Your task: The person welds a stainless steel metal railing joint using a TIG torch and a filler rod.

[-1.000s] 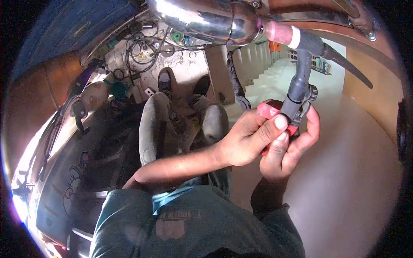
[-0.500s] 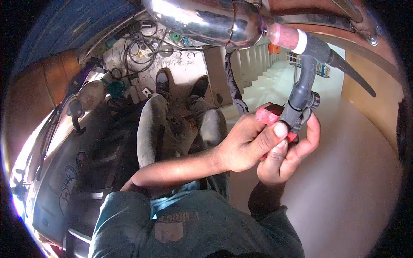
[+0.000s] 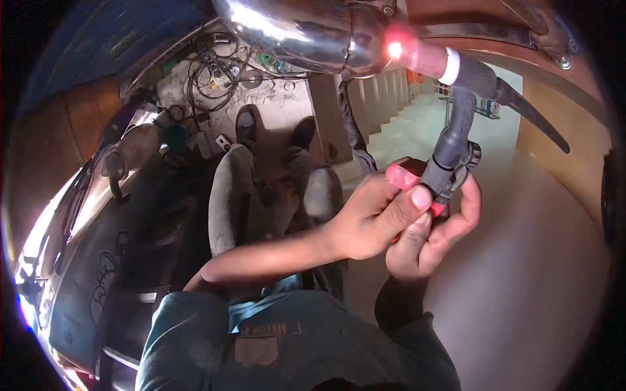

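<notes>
A black TIG welding torch (image 3: 454, 127) stands nearly upright in front of me, gripped low on its handle. My left hand (image 3: 373, 218) is closed on the handle, thumb pressed along its side. Wrapped round the handle from below and the right is my right hand (image 3: 433, 244), also closed. Something red (image 3: 402, 176) shows between the fingers at the grip. The torch's pink cup (image 3: 430, 60), with a white ring behind it, points left. A bright pink arc glows at its tip, against the end of a shiny curved metal tube (image 3: 293, 36).
A dark cable sleeve (image 3: 353, 124) hangs behind my hands. Coiled black cables (image 3: 208, 81) and discs lie on the floor past my shoes (image 3: 246, 124). At left is a dark padded seat-like surface (image 3: 124, 280). Brown metal framing (image 3: 476, 14) runs overhead; a shelf (image 3: 486, 107) stands far back.
A bright arc has lit at the torch tip, and the surroundings look darker. Both hands and the torch have shifted slightly left, with the grip unchanged.
</notes>
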Demonstrator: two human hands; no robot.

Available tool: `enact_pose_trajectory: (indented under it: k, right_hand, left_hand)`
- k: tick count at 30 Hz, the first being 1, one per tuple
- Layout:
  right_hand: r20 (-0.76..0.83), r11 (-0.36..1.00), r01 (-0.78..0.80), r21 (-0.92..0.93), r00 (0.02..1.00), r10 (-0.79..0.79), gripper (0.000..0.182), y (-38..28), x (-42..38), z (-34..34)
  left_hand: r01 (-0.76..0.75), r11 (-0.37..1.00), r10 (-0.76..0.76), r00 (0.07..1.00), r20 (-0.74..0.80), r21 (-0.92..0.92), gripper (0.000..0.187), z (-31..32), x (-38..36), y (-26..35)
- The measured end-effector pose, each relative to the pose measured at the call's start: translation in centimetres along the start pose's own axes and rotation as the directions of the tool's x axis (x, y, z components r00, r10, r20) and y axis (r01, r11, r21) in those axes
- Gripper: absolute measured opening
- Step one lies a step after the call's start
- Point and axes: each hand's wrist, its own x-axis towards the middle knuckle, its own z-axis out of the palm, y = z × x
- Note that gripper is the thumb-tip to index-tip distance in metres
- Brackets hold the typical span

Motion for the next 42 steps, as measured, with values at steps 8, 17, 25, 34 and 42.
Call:
enact_pose_trajectory:
  k: [8,17,25,34,42]
  right_hand:
    - [-0.035,0.998,-0.043,0.038,0.998,0.044,0.058,0.4,-0.6,0.3]
    - [0.08,0.996,-0.058,-0.063,0.995,0.063,0.06,0.7,-0.8,-1.4]
    - [-0.058,1.0,0.001,0.009,0.998,-0.001,0.055,0.2,-0.8,0.7]
    - [-0.104,0.974,-0.047,0.222,0.992,0.071,0.058,0.4,-1.0,0.9]
    - [-0.052,0.997,-0.065,0.051,0.996,0.068,0.058,0.1,-0.8,0.7]
  left_hand:
    - [-0.026,1.0,0.025,0.999,-0.046,-0.018,0.041,0.0,-0.2,-1.0]
    - [-0.011,0.999,0.011,1.0,0.007,-0.039,0.039,-0.3,-0.4,-0.7]
    - [-0.004,1.0,0.004,1.0,0.001,0.029,0.039,-0.5,-0.7,-0.7]
    - [0.02,0.998,-0.019,1.0,-0.017,0.053,0.042,-0.3,-0.7,-0.7]
    - [0.007,1.0,-0.007,1.0,-0.007,0.022,0.041,-0.4,-0.6,-0.8]
